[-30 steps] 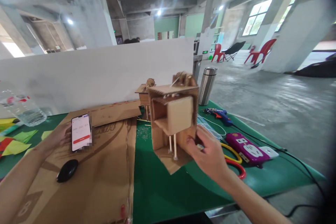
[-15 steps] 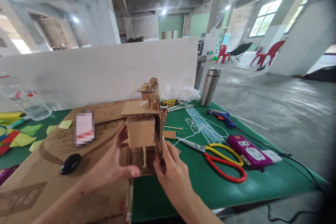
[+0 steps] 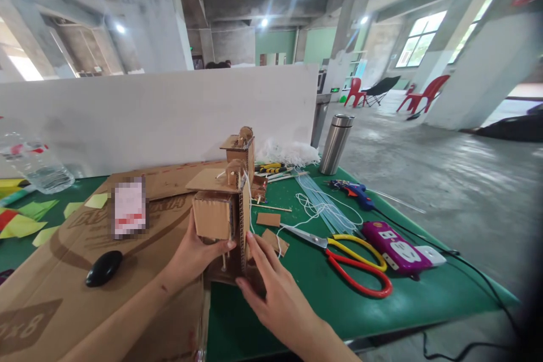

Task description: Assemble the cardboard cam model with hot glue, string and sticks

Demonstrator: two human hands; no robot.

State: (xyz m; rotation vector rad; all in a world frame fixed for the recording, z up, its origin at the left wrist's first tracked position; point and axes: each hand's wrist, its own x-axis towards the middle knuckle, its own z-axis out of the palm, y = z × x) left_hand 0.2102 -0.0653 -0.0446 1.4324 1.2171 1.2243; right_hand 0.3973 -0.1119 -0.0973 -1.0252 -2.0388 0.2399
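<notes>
A cardboard model [image 3: 244, 220] stands upright at the near edge of the brown cardboard, with a tall wall, a flat roof piece [image 3: 207, 179] and a small box [image 3: 213, 218] under the roof. My left hand [image 3: 195, 254] has the small box between its thumb and fingers. Against the outer side of the wall lie the fingers of my right hand [image 3: 275, 288], its thumb low by the base, steadying the model. A thin stick [image 3: 224, 261] shows below the box. White string [image 3: 249, 198] hangs over the roof and down the wall's right side.
Behind stands a similar cardboard model [image 3: 240, 150]. To the right lie scissors [image 3: 360, 263], glue sticks [image 3: 324, 201], a glue gun [image 3: 354, 195], a purple power strip [image 3: 392, 249] and a steel flask [image 3: 336, 144]. A black mouse [image 3: 104, 268] and a pixelated item [image 3: 128, 207] are on the left.
My left hand has closed in around the small box, which now sits higher, close under the roof. My right hand's fingers have straightened along the wall. The view has shifted slightly.
</notes>
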